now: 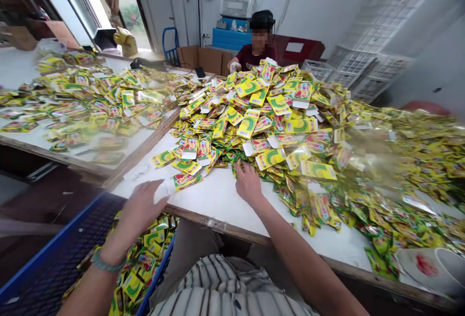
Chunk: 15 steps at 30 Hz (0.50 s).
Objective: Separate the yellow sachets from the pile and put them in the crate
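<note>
A big heap of yellow, green and red sachets point(276, 112) covers the white table point(218, 200) in front of me. My right hand point(247, 180) reaches into the near edge of the heap, fingers curled into the packets. My left hand point(143, 205) is at the table's front edge, holding a single yellow and red sachet point(178, 183) with a white end. Below it stands a blue crate point(54, 263) with several sachets point(141, 263) inside.
A second table point(22, 137) at left also carries scattered sachets. Another person point(259, 45) sits at the far side of the heap. White crates point(366, 59) are stacked at back right. A white cup point(432, 267) with a red mark lies at lower right.
</note>
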Each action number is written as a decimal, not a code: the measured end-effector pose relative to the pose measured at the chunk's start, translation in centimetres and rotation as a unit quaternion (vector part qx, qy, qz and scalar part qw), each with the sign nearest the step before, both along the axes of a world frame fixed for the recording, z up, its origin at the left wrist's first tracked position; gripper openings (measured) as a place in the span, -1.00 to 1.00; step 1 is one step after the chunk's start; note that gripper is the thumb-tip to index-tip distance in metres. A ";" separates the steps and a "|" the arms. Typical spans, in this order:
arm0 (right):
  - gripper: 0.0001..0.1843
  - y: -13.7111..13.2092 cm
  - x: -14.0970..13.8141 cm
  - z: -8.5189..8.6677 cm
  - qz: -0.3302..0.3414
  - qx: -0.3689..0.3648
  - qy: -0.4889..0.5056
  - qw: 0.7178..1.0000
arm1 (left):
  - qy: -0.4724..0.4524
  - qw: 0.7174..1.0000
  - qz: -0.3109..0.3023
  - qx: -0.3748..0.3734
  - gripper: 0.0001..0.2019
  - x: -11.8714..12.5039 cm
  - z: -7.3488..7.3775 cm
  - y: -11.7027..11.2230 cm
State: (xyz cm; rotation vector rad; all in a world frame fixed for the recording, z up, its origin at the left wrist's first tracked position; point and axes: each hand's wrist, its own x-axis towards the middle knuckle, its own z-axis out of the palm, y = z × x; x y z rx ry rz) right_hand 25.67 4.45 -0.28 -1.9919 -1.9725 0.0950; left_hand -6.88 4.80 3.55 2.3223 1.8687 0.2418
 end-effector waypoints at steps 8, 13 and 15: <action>-0.61 -2.3 3.9 -1.1 -0.091 0.091 0.410 0.903 | 0.033 0.999 0.007 -0.041 -0.49 6.9 -2.5 2.6; -0.60 -5.9 5.8 -2.8 -0.139 0.012 0.517 0.845 | -0.114 0.989 0.055 -0.080 -0.54 6.5 -2.2 2.0; -0.59 -6.9 6.0 -3.2 -0.160 0.003 0.495 0.854 | -0.257 0.954 0.048 -0.146 -0.50 7.1 -2.1 1.5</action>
